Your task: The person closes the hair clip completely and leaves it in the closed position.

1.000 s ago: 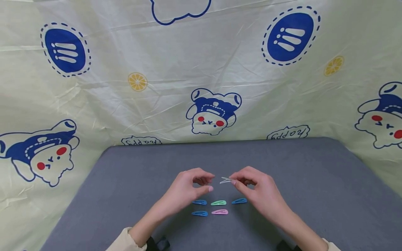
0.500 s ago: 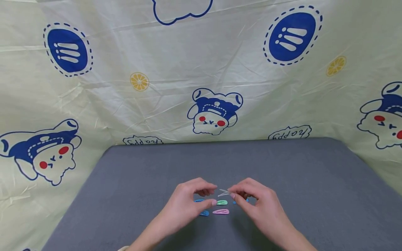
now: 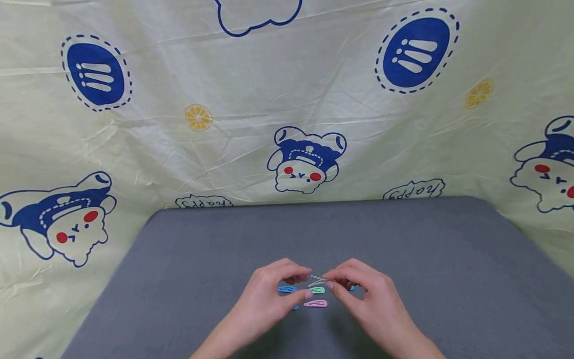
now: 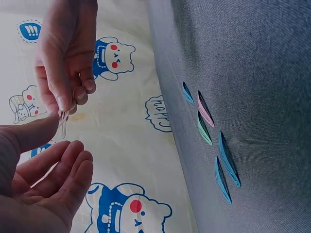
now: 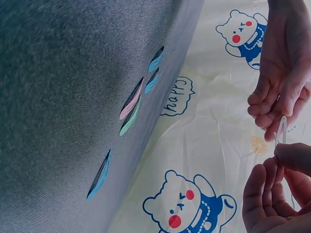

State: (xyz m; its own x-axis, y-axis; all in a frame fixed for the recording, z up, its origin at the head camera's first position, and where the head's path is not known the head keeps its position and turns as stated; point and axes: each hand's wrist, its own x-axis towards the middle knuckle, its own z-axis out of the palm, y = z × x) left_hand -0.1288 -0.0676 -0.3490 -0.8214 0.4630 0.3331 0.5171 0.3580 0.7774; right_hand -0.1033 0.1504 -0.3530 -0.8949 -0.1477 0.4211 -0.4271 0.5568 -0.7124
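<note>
My right hand (image 3: 367, 291) pinches a pale snap hair clip (image 3: 317, 280) between thumb and forefinger, above the table. The clip is sprung apart, its two prongs spread toward the left. Close by that end is my left hand (image 3: 273, 289), thumb and fingers apart around the tip; whether it touches the clip I cannot tell. Below, on the table, lie a green hair clip (image 3: 317, 290), a pink one (image 5: 131, 103) and several blue hair clips (image 4: 228, 158). In the head view, the hands partly cover some blue ones.
A grey cloth-covered table (image 3: 233, 234) spreads under the hands. Behind it hangs a pale curtain (image 3: 251, 89) printed with bears and orange slices, meeting the table's far edge.
Both hands have come down nearer the table's front, carrying the pale hair clip over the row of clips. The left hand has edged toward the clip's spread end.
</note>
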